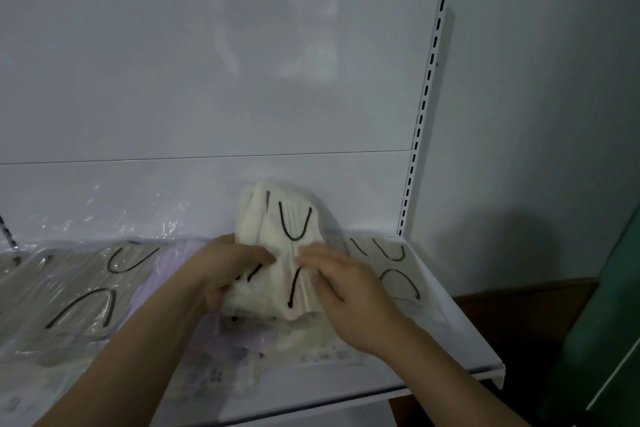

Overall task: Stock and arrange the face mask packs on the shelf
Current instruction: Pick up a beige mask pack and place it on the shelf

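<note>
A clear pack of cream face masks with black ear loops [277, 229] stands tilted against the shelf's white back panel. My left hand [221, 270] grips its lower left side, fingers curled round it. My right hand [343, 291] holds its lower right side, fingers pressed over the plastic. Under and around it lie other packs on the white shelf [460, 343]: a cream one [394, 270] flat at the right, a lilac one [166, 274] below my left hand, and a grey-beige one [79, 291] at the left.
A slotted upright [426, 94] runs up the right side of the back panel. A plain wall stands to the right, with a dark green object [602, 340] and a brown surface [519, 315] below the shelf's right end.
</note>
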The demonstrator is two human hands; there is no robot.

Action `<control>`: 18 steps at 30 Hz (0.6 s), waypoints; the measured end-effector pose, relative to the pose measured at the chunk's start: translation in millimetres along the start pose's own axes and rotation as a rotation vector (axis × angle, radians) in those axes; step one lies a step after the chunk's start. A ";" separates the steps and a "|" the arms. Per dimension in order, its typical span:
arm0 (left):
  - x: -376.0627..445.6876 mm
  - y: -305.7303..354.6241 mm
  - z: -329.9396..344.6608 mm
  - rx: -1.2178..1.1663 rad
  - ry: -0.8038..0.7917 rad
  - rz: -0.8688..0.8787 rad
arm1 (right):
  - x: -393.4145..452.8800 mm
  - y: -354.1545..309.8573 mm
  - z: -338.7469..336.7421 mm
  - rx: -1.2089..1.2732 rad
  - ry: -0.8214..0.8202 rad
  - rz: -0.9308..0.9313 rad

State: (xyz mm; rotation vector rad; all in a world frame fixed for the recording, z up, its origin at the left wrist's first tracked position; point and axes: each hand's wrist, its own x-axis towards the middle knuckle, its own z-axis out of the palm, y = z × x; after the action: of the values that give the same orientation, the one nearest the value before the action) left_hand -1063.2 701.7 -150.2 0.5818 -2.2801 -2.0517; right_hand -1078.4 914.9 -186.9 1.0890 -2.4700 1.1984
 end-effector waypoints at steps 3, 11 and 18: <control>-9.9 0.5 -9.3 -0.096 -0.008 0.113 | 21.3 -0.7 -3.9 -0.022 0.298 0.257; -25.2 14.0 -14.2 -0.228 -0.115 0.331 | 60.6 -23.3 3.4 0.396 0.160 0.315; -28.1 17.2 -17.6 -0.044 -0.051 0.532 | 55.1 -31.0 13.1 0.575 0.144 0.188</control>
State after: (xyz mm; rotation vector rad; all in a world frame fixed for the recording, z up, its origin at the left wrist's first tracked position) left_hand -1036.9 694.0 -124.7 -0.0833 -2.1024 -1.8541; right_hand -1094.5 863.1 -151.8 0.8466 -2.2067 2.0482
